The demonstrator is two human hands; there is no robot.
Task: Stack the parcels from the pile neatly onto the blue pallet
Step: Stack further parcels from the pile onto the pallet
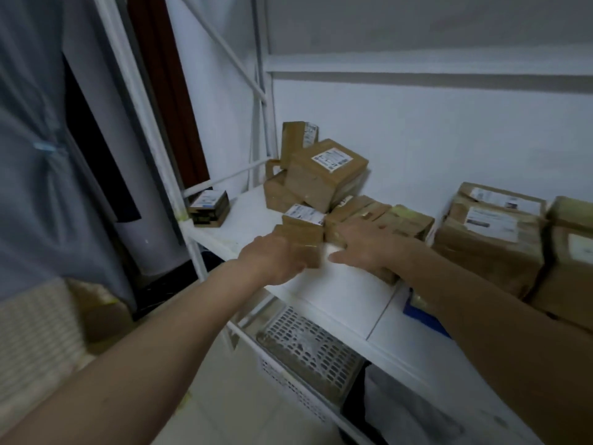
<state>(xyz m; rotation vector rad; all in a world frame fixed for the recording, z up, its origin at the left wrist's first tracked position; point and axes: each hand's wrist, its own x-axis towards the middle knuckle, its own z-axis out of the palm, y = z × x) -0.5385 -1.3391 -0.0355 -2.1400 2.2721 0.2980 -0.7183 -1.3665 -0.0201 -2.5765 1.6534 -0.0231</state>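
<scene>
Cardboard is what both hands meet: the left hand (272,258) curls around a small labelled parcel (301,231) on the white shelf (346,297), while the right hand (362,245) lies flat, fingers spread, on a low brown parcel (382,220) just beside it (whether it grips is not clear). This looks like the pick-up step, so the next move likely calls for lifting the small parcel clear and carrying it rightward to the blue pallet (423,316), whose corner peeks out under the stacked parcels (491,239) beyond the right forearm. Behind the grip I count roughly four parcels in the loose pile (324,175), and at least three on the pallet.
</scene>
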